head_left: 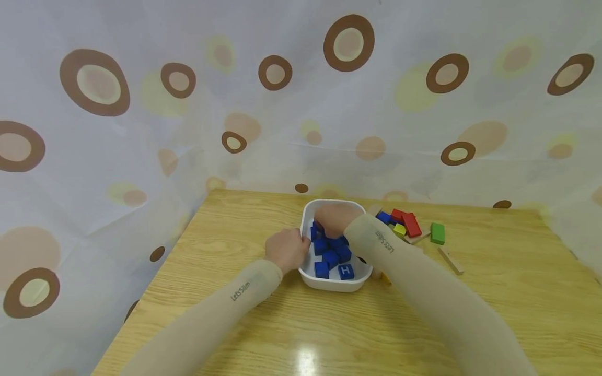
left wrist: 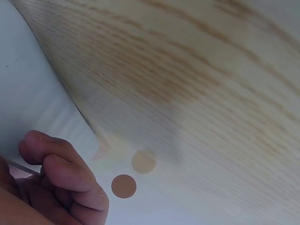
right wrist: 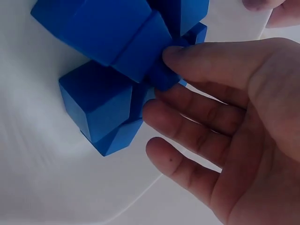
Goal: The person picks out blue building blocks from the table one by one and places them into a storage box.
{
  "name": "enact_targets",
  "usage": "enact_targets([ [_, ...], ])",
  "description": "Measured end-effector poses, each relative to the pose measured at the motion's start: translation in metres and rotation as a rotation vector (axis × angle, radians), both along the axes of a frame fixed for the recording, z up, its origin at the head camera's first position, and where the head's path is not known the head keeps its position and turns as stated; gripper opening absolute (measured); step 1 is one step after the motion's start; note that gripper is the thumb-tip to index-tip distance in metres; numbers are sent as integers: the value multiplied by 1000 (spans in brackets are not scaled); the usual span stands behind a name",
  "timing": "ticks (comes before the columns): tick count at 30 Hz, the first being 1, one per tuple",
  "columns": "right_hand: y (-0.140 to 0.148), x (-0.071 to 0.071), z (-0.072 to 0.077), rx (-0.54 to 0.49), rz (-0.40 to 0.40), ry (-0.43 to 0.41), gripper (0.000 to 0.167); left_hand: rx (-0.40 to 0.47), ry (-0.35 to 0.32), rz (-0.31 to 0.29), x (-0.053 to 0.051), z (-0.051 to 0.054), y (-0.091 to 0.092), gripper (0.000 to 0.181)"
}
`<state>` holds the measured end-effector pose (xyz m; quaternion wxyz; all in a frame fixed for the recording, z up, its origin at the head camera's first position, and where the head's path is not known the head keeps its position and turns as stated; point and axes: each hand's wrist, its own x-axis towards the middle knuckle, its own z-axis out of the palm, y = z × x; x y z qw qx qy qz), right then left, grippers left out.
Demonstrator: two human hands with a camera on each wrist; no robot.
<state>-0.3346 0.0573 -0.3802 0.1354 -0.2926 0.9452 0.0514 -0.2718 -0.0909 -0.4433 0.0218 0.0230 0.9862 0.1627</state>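
A white tub point(head_left: 333, 284) on the table holds several blue blocks point(head_left: 331, 258), one of them marked with a white H. My left hand point(head_left: 287, 249) grips the tub's left rim; in the left wrist view its curled fingers point(left wrist: 70, 173) lie against the outer wall. Inside the tub, toward its far end, is my right hand point(head_left: 335, 218). The right wrist view shows its thumb and fingers pinching a small blue block point(right wrist: 162, 78) beside larger blue blocks point(right wrist: 101, 35). Part of that small block is hidden by the thumb.
Right of the tub lies a loose pile with a red block point(head_left: 411, 224), a yellow block point(head_left: 399, 230) and blue pieces. A green block point(head_left: 437, 233) and a wooden stick point(head_left: 450, 260) lie farther right. Behind the table hangs a patterned sheet point(head_left: 301, 104).
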Motion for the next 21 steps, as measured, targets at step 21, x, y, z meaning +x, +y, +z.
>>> enact_targets([
  [21,64,4,23,-213,-19,75,20,28,-51,4,0,-1,0,36],
])
